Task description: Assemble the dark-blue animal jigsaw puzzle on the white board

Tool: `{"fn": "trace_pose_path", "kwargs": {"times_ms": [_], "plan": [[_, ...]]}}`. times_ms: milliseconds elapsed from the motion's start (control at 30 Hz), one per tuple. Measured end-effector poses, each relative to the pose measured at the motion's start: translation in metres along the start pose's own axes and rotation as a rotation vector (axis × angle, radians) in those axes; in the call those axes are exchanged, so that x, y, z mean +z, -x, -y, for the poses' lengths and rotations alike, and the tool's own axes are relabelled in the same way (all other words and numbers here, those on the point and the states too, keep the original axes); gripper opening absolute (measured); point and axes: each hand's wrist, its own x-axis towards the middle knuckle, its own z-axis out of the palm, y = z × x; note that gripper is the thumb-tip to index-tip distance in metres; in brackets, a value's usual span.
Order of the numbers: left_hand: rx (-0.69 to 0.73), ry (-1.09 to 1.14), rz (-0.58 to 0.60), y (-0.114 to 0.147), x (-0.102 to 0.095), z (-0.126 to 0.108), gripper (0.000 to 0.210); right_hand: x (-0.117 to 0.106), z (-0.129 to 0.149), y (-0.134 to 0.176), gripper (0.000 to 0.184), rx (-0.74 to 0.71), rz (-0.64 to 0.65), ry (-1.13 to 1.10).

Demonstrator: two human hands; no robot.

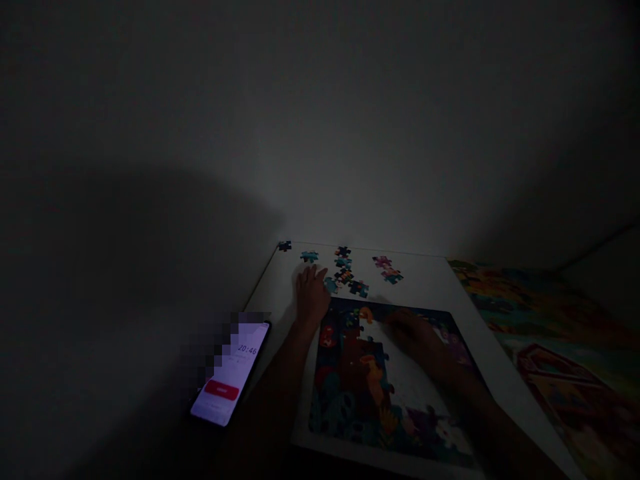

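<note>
A partly assembled jigsaw puzzle [350,373] with a dark blue border lies on a white table, with a white unfilled area in its middle. My left hand [313,293] rests palm down beyond the puzzle's upper left corner, fingers stretched out, beside a light blue puzzle piece [331,285]. Over the upper part of the puzzle, my right hand [407,327] has its fingers curled together; whatever they may hold is hidden in the dark. Loose pieces lie past the puzzle: a dark cluster [343,261], a blue piece [359,288] and a pink pair [387,269].
A lit phone [227,373] showing a timer stands left of the table [267,293]. One dark piece [285,246] sits at the far left corner, near a teal piece [309,256]. A colourful printed surface [555,360] lies to the right. A wall rises behind.
</note>
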Motion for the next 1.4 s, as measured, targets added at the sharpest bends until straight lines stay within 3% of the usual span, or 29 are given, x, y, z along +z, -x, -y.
{"fn": "trace_pose_path", "kwargs": {"times_ms": [133,400,567,733,867,1100,1233,1400], "plan": [[-0.14,0.031,-0.141,-0.007,-0.001,0.018,0.05,-0.001,0.002,0.0,0.021,0.007,-0.009,0.02],[-0.459,0.362,-0.109,-0.019,-0.016,0.032,0.075,0.001,-0.003,-0.002,0.02,0.018,0.0,0.005],[-0.499,0.399,-0.139,-0.023,-0.018,0.033,0.07,-0.003,-0.003,-0.002,0.021,0.023,0.0,-0.01],[-0.446,0.355,-0.094,-0.022,-0.015,0.037,0.067,-0.002,-0.006,-0.004,0.024,0.027,-0.02,-0.008],[-0.354,0.226,-0.062,-0.023,-0.014,0.036,0.05,0.0,-0.008,-0.006,0.028,0.019,-0.045,-0.013],[-0.036,-0.084,0.02,-0.023,-0.006,0.026,0.033,-0.003,-0.008,-0.008,0.025,0.044,-0.15,-0.016],[-0.04,-0.152,0.056,-0.022,-0.006,0.034,0.04,-0.005,-0.014,-0.009,0.022,0.087,-0.21,-0.005],[-0.093,-0.195,0.014,-0.015,-0.01,0.04,0.043,-0.001,-0.023,-0.009,0.023,0.077,-0.233,0.003]]}}
